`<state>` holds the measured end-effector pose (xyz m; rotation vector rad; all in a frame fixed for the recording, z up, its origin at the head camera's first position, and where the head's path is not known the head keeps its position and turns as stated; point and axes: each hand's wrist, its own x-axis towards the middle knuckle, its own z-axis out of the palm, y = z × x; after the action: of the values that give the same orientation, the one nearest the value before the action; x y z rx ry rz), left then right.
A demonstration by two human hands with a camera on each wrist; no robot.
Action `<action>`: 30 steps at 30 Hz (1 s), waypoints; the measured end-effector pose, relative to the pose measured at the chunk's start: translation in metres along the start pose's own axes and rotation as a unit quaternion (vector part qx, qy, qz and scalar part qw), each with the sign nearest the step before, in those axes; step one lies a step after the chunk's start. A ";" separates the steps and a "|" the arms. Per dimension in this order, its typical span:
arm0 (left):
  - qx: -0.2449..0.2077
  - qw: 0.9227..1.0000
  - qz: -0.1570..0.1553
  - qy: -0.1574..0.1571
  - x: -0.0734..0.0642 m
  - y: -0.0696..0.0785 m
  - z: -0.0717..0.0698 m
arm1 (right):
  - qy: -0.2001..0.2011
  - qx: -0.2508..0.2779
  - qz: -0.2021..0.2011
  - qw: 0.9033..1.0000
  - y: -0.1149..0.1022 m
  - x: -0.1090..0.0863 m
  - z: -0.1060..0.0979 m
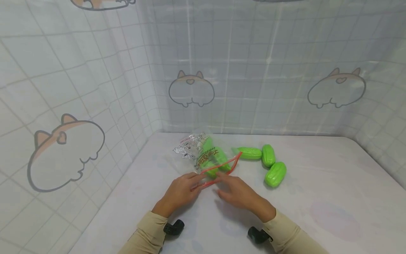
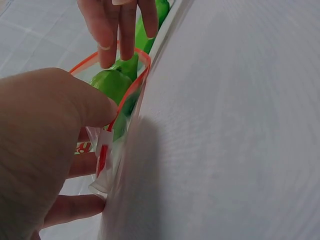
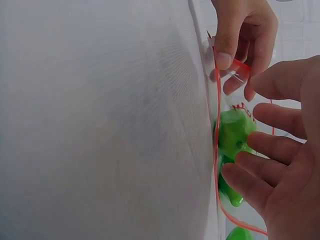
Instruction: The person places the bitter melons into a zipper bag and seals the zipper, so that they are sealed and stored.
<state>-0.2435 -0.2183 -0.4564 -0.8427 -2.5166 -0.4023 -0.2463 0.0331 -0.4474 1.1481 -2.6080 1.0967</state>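
A clear zip bag (image 1: 190, 150) with a red zip edge and printed drawings lies on the table, its mouth spread toward me. Inside are several glossy bright green, vegetable-like pieces (image 1: 222, 158). My left hand (image 1: 182, 190) pinches the left end of the red zip edge (image 2: 120, 115) between thumb and fingers. At the mouth's other side, my right hand (image 1: 239, 192) has its fingers extended and parted, holding nothing. In the right wrist view its fingertips (image 3: 245, 155) are close to a green piece in the bag; whether they touch it cannot be told.
Right of the bag lie three more glossy green pieces, one lengthwise (image 1: 250, 153), one upright in view (image 1: 268, 155) and one nearer me (image 1: 275, 174). A white cloth (image 1: 317, 197) covers the table. Grid-patterned curtains (image 1: 253, 70) enclose the back and sides.
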 end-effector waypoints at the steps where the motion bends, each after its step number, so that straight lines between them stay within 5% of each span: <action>1: 0.000 1.000 -0.001 -0.001 0.000 0.000 0.000 | -0.002 0.001 -0.002 1.000 0.000 0.000 0.000; 30: -0.006 1.000 0.001 -0.012 0.000 0.000 -0.002 | -0.053 -0.031 0.021 0.998 -0.001 0.025 0.011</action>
<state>-0.2430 -0.2192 -0.4551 -0.8601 -2.5368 -0.4100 -0.2615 0.0102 -0.4464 1.1749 -2.7381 0.9814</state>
